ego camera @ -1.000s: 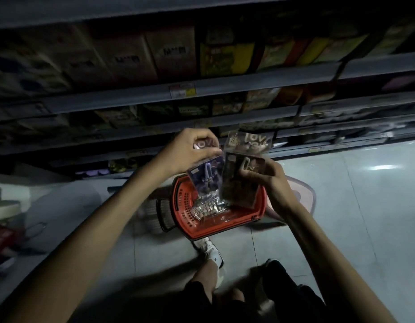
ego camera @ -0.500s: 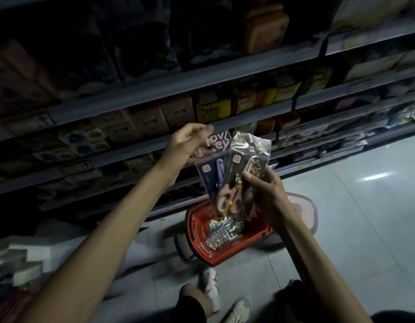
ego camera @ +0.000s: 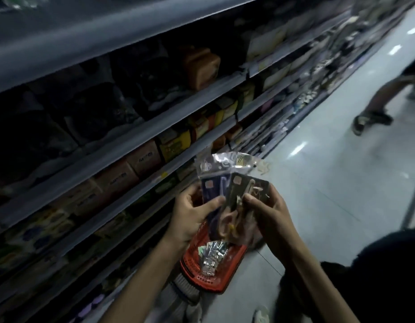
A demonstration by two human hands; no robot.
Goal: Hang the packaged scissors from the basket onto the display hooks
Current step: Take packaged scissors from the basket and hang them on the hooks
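Head view
L hand point(ego camera: 190, 220): grip pinching lower part of blue-card scissors pack in clear plastic point(ego camera: 212, 186); thumb on front, fingers curled behind
R hand point(ego camera: 269, 215): grip pinching dark-brown-card scissors pack in clear plastic point(ego camera: 247, 190); thumb on front, fingers behind
Packs: both roughly upright, fanned; brown one overlaps blue one's right edge; clear tops crinkled; held above basket, in front of shelves
Red plastic mesh basket point(ego camera: 213, 282): on floor under hands, beside shelf base; pile of shiny packaged scissors point(ego camera: 212, 255) inside
Grey metal shelves point(ego camera: 108, 36): left, stocked w/ boxes, dim & blurred
Pale glossy floor point(ego camera: 318, 183): right, light reflections
Other person's leg w/ sandal point(ego camera: 369, 121): far right, well apart, blurred
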